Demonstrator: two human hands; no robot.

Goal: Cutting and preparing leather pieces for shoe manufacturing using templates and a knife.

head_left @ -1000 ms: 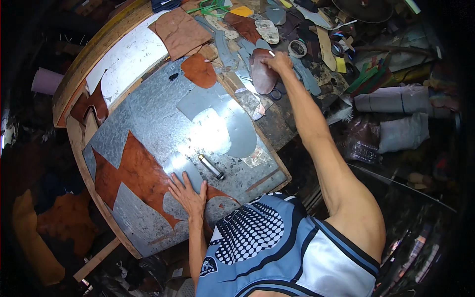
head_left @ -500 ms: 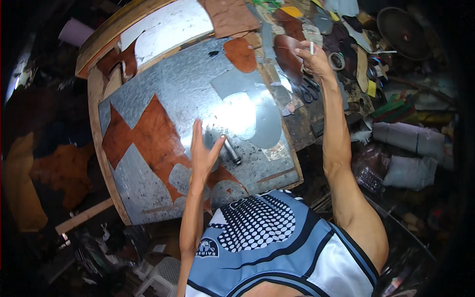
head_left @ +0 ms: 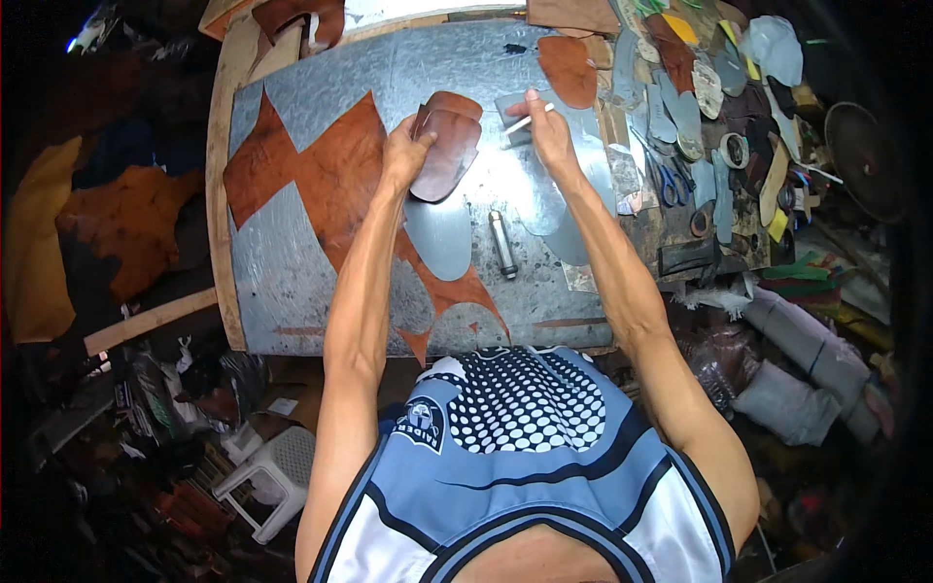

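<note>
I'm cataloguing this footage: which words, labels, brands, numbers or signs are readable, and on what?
Dark shield-shaped shirt badge: lettering, not copied here.
Pale cutout, upper right: marks too small to read.
Brown pieces in the left hand: no text visible.
Elsewhere: none I can make out.

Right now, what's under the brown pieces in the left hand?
Past the near edge of the brown pieces in the left hand, a grey rounded piece shows on the metal sheet. Its far end is covered, as is anything else directly beneath.
</note>
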